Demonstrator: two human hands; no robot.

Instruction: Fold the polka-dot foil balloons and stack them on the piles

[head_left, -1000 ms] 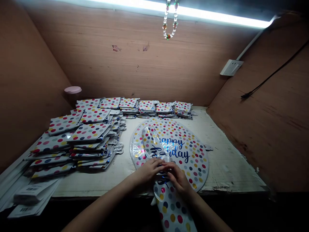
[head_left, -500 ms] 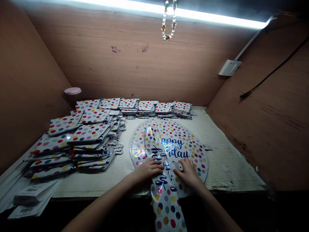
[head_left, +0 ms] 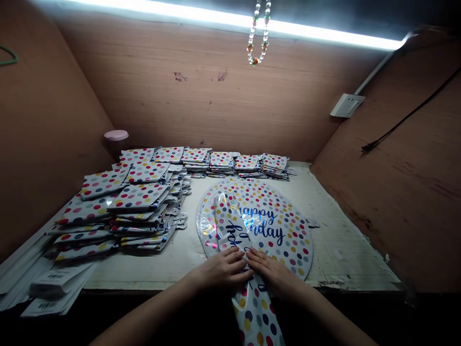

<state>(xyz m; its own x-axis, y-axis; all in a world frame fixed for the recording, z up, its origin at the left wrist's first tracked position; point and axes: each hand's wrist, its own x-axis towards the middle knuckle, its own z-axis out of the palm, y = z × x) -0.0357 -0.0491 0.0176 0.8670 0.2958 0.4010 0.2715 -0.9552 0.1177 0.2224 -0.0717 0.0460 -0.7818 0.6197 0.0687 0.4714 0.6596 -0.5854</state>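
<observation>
Touching the dotty strip (head_left: pixel 256 310), the left hand (head_left: pixel 224 268) and right hand (head_left: pixel 272 273) sit low-middle. It pokes out above and below them. I cannot tell if they pinch.

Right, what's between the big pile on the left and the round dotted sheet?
A narrow strip of bare tabletop, with tabs from the pile poking into it; the head view shows this.

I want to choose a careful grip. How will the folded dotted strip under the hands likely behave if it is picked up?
The folded dotted strip is probably floppy and light for its size, because it looks like thin film. Its near end runs beyond the table, so it may sag. The shiny surface could be slippery.
</observation>
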